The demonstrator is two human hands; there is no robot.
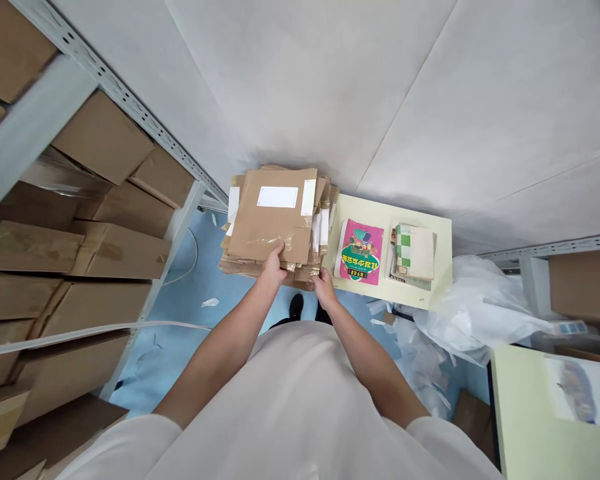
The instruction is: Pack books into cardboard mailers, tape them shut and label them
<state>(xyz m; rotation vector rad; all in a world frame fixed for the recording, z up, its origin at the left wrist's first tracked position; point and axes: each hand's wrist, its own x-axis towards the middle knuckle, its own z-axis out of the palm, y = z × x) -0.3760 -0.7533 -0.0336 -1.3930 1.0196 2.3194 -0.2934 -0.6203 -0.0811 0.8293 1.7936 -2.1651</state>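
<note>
A pile of flattened cardboard sheets (275, 227) lies at the left end of a pale yellow table, its edges uneven. The top sheet carries white labels and strips of clear tape. My left hand (274, 265) is closed on the front edge of the cardboard, thumb on top and fingers hidden underneath. At the pile's front right corner, my right hand (325, 287) grips lower cardboard edges, its fingers partly hidden. Just right of the pile lies a pink book (361, 252) with a green oval on its cover. Beyond it sits a small stack of books (414, 253).
The pale yellow table (443, 233) stands against a grey wall (330, 80). Shelves of cardboard boxes (115, 250) rise on the left. White plastic bags (480, 307) bulge at the table's right end. Another table (540, 427) is at lower right. Paper scraps (210, 303) litter the blue floor.
</note>
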